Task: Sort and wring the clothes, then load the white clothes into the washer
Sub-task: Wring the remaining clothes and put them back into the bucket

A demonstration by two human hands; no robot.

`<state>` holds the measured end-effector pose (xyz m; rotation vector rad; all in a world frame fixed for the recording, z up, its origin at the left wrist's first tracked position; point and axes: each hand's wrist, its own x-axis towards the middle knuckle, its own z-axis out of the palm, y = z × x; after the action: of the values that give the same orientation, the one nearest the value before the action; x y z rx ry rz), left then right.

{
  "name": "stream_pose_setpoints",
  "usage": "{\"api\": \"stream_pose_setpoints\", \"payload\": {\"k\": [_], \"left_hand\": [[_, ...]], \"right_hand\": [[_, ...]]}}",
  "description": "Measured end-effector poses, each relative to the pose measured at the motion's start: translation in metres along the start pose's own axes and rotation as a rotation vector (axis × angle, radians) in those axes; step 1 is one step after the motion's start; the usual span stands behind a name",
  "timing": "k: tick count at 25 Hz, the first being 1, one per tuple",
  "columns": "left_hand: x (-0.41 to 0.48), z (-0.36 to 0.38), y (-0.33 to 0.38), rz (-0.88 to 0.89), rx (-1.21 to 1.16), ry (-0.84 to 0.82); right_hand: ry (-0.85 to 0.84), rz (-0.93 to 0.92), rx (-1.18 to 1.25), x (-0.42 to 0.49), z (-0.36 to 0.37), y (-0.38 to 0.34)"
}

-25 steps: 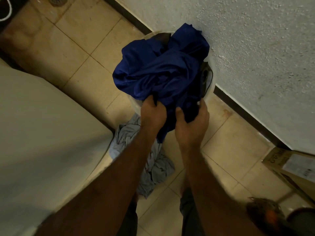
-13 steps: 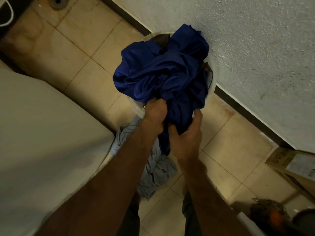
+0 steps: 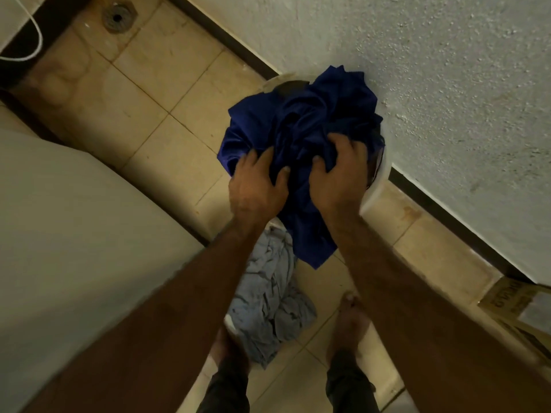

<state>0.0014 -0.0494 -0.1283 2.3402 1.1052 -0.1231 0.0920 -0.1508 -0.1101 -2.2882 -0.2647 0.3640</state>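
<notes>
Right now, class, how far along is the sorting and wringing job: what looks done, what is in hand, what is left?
Done: a grey cloth lies set aside on the floor. In hand: the left hand and right hand both grip the blue cloth heaped over the white bucket. Left: wringing it, sorting whatever lies beneath, and loading whites; no white clothes show.

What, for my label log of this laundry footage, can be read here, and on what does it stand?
Cardboard box, printed side: dark capital letters, turned sideways and too blurred to read.
Pale label on the same box: too blurred to read.
Blue garment, bucket, grey cloth: no writing visible.
</notes>
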Motion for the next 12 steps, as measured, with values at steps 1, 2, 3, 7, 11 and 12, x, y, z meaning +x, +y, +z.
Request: {"api": "stream_pose_setpoints", "payload": {"k": [1,2,3,7,11,12], "left_hand": [[0.004,0.005,-0.005,0.042,0.013,-0.068],[0.007,0.009,-0.009,0.065,0.001,-0.147],[0.007,0.014,-0.012,0.08,-0.008,-0.221],[0.013,0.028,-0.021,0.156,0.249,-0.419],[0.024,0.042,-0.014,0.163,0.413,-0.628],[0.028,0.047,-0.015,0.162,0.435,-0.675]], "right_hand": [[-0.139,0.037,-0.008,0.006,0.009,0.004],[-0.28,0.064,-0.053,0.01,0.018,0.011],[-0.406,0.076,-0.15,0.013,0.027,0.02],[-0.682,0.056,-0.476,0.016,0.043,0.061],[-0.826,0.083,-0.532,0.028,0.055,0.082],[-0.842,0.089,-0.558,0.033,0.059,0.082]]}}
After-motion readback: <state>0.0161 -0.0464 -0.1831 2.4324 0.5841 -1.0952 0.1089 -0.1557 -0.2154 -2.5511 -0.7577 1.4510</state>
